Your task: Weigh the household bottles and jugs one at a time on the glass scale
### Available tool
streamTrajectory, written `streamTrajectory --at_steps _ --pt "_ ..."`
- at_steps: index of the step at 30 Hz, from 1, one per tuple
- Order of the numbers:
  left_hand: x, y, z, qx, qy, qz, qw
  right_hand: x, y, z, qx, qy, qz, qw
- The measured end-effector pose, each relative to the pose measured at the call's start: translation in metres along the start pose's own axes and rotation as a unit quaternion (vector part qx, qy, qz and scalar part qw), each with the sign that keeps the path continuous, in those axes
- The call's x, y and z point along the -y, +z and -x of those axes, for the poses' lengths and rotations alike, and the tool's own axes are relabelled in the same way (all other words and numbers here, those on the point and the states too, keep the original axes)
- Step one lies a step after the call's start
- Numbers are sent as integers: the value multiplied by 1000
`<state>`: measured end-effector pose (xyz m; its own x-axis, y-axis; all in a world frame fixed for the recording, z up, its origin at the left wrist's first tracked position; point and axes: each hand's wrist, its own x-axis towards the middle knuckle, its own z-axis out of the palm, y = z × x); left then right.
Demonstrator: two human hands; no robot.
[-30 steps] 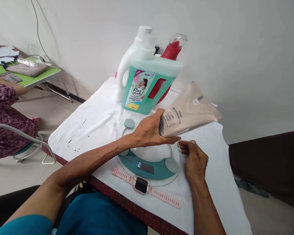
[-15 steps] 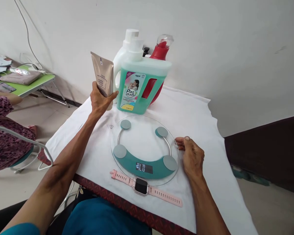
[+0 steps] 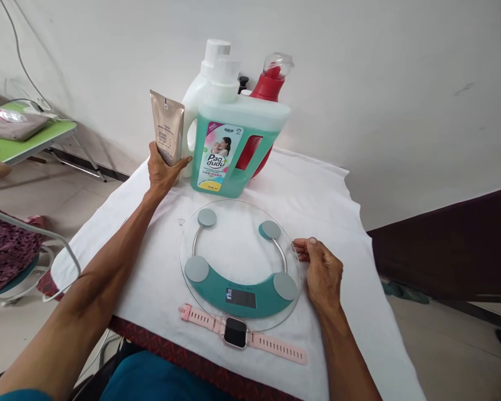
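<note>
My left hand [image 3: 163, 174] is closed around a beige-gold squeeze tube [image 3: 168, 128], holding it upright at the left of the bottles. A large bottle of green liquid [image 3: 242, 150] with a "Pao dudu" label stands right beside it. On the white cloth lies a round glass bathroom scale [image 3: 237, 303] with a teal band, grey pads and a small lit display. My right hand [image 3: 323, 273] rests on its side at the scale's right rim. Its fingers are loosely stretched toward the glass; no grip shows. A pink smartwatch [image 3: 236, 332] lies flat along the scale's near edge.
Behind the green bottle stand a white jug [image 3: 196, 92], a red bottle [image 3: 269, 83] with a clear cap, and a black pump top [image 3: 243, 83]. A green table [image 3: 62, 132] is at the left, with a person in patterned clothing [image 3: 12, 250] near it. A wall closes off the back.
The view has shifted slightly, so everything sits a little further left. The scale's display shows fewer characters now. Both hands keep their places relative to the tube and scale.
</note>
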<state>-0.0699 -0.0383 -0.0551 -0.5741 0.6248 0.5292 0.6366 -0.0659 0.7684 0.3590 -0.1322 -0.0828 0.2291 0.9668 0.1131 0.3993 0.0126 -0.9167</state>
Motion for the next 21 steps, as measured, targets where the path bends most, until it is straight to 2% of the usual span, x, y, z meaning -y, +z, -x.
streamTrajectory --at_steps 4,10,14,16,18,20,21 --pt "2 -2 8 37 -24 -4 999 2 -1 1 4 1 3 1000" --pt "-18 -22 25 7 70 -28 997 8 -2 2 9 2 7 1000" --pt "-42 -38 59 -12 112 -38 993 4 -1 2 11 -5 3 1000" --pt "-52 -41 81 47 152 -21 987 1 -1 2 10 -1 -5 1000" --pt "-58 -39 100 162 169 20 972 0 -3 0 7 13 -26 1000" --pt "-61 -36 113 250 144 62 955 4 -6 -3 2 30 -52 998" --pt "-61 -34 116 268 120 80 953 10 -7 -5 -4 31 -58 998"
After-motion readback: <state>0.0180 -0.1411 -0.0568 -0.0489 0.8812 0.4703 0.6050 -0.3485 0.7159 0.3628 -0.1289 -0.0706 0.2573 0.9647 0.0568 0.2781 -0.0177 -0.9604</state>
